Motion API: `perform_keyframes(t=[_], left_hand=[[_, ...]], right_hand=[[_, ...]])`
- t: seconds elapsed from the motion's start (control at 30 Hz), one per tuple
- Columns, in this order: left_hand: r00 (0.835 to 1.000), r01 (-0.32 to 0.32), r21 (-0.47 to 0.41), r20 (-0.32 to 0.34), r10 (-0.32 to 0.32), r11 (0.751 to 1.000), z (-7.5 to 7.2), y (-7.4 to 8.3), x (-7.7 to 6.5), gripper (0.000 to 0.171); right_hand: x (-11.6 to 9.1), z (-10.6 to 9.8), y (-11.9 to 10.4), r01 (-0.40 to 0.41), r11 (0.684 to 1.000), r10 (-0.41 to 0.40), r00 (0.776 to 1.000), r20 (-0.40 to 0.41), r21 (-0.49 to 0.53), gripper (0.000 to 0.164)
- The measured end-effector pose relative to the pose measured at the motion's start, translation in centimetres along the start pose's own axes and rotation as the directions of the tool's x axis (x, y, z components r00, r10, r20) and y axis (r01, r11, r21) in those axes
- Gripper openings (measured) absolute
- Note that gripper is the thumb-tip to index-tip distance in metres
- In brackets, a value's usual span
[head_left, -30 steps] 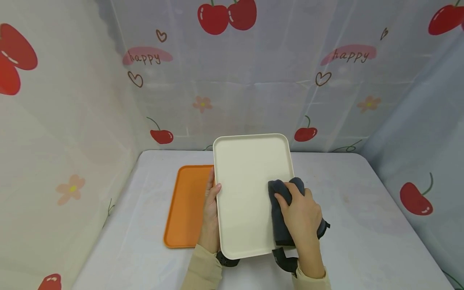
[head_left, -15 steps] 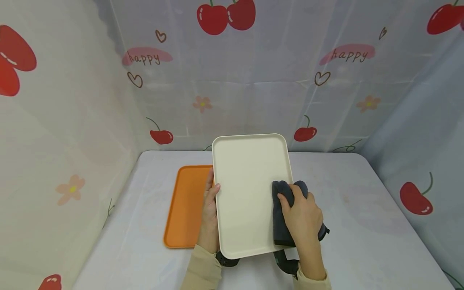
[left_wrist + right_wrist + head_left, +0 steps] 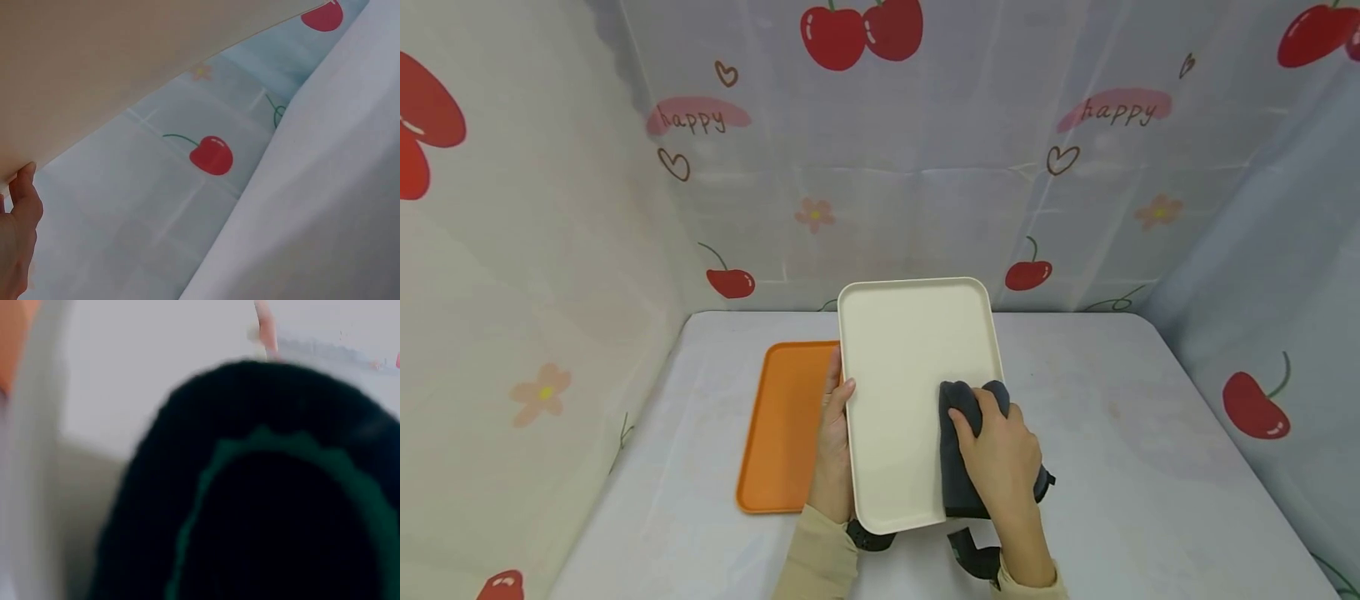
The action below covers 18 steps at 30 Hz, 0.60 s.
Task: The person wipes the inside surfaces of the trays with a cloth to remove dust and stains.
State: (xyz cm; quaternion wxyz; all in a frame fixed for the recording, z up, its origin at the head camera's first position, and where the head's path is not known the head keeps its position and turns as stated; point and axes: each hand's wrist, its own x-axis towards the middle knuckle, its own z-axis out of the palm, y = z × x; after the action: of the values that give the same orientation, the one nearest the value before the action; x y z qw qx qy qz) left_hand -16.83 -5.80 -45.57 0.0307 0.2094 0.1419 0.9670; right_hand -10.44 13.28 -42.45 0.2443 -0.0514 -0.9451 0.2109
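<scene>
A cream rectangular tray (image 3: 910, 358) is held up at a tilt over the table, its inner face toward me. My left hand (image 3: 833, 442) grips its left edge, thumb over the rim and the other fingers behind. In the left wrist view the tray's underside (image 3: 112, 56) shows, with left-hand fingers (image 3: 24, 200) at its edge. My right hand (image 3: 1000, 454) holds a folded dark grey cloth (image 3: 957, 458) against the lower right of the tray. That cloth (image 3: 250, 400) fills much of the right wrist view, dark and blurred, hiding most of the hand there.
An orange tray (image 3: 782, 433) lies flat on the white-covered table (image 3: 1120, 467), partly behind the cream tray and left hand. Curtains printed with cherries (image 3: 925, 208) hang at the back and both sides.
My right hand and the cloth moved slightly right, then back left and a little down across the cream tray. The left hand keeps its grip, and the tray stays nearly still.
</scene>
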Motion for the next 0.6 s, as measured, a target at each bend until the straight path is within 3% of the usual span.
perform_keyframes(t=[0.27,0.43,0.6], left_hand=[[0.999,0.016,0.034,-0.042,-0.014,0.999,-0.4,-0.1,0.0,0.056],[0.998,0.041,0.058,-0.053,-0.038,0.997,-0.2,-0.2,-0.1,0.059],[0.993,0.055,0.077,-0.105,-0.047,0.996,-0.5,-0.4,-0.1,0.053]], right_hand=[[-0.7,1.0,-2.7,0.119,0.993,-0.120,0.993,-0.018,-0.019,0.042],[-1.2,1.3,-4.7,0.213,0.977,-0.213,0.977,-0.019,-0.015,0.042],[-1.9,1.7,-6.3,0.299,0.954,-0.300,0.954,-0.007,-0.027,0.043]])
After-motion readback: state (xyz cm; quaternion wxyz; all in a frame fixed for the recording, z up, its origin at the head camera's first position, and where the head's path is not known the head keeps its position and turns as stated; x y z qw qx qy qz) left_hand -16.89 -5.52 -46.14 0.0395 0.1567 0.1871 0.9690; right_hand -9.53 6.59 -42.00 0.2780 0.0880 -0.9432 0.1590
